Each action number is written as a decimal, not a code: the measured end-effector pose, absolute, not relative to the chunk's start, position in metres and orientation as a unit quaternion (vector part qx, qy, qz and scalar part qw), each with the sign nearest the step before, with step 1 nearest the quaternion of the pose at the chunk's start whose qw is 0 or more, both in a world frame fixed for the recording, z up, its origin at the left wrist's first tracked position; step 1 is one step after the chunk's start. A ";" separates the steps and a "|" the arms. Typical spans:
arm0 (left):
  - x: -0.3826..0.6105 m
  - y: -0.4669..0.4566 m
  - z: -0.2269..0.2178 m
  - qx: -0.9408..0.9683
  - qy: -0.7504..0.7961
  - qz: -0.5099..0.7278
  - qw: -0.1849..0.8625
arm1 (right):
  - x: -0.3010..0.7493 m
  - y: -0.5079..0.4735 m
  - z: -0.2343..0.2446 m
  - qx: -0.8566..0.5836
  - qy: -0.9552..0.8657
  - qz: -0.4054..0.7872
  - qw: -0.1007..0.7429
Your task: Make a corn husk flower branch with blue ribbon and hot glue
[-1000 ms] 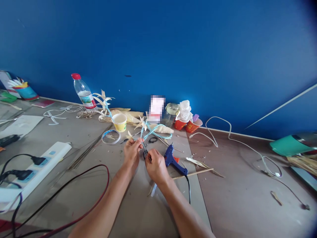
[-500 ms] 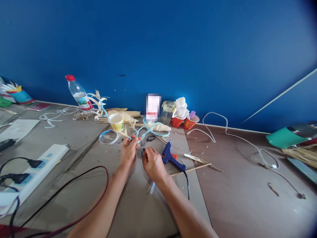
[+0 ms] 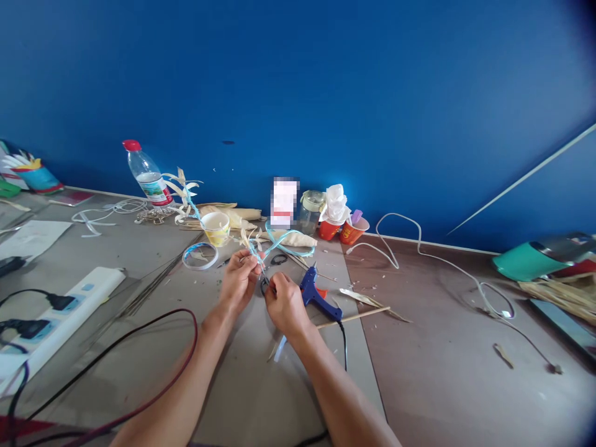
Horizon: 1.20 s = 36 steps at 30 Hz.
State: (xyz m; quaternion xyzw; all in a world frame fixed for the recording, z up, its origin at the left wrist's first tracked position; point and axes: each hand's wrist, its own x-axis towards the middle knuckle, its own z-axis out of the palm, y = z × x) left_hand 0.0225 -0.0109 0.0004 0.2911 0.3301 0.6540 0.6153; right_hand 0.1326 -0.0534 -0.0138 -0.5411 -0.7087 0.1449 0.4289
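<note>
My left hand [image 3: 237, 280] is closed in a pinch on a small stem of pale dried husk leaves [image 3: 250, 238] wound with light blue ribbon [image 3: 292, 233]. The ribbon runs off to the right in loose loops over the table. Close beside it, my right hand [image 3: 285, 302] is closed round the dark handles of scissors [image 3: 264, 285]. Their thin metal blades point up toward the stem at my left fingertips, and the fingers partly hide them. A blue glue gun [image 3: 317, 297] lies just right of my right hand. The ribbon roll [image 3: 200, 255] rests left of my left hand.
Along the blue wall stand a plastic bottle [image 3: 151, 179], a yellow paper cup [image 3: 215, 228], a glass jar [image 3: 310, 211] and red cups [image 3: 354, 232]. A power strip [image 3: 69, 323] lies left, with a red-black cable [image 3: 193, 335] arching near my left forearm.
The view has shifted slightly. The leafy, ribbon-wrapped stem now stands more upright above my left fingers. Both hands keep their grip and stay close together.
</note>
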 end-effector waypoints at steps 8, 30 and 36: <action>0.015 -0.008 -0.001 0.284 0.326 0.604 0.670 | 0.129 -0.054 -0.017 -0.540 -0.710 0.165 0.420; 0.019 -0.007 0.002 0.270 0.319 0.688 0.593 | 0.136 -0.051 -0.011 -0.531 -0.670 0.191 0.482; 0.013 -0.006 -0.002 0.201 0.261 0.645 0.690 | 0.135 -0.049 -0.009 -0.536 -0.641 0.273 0.478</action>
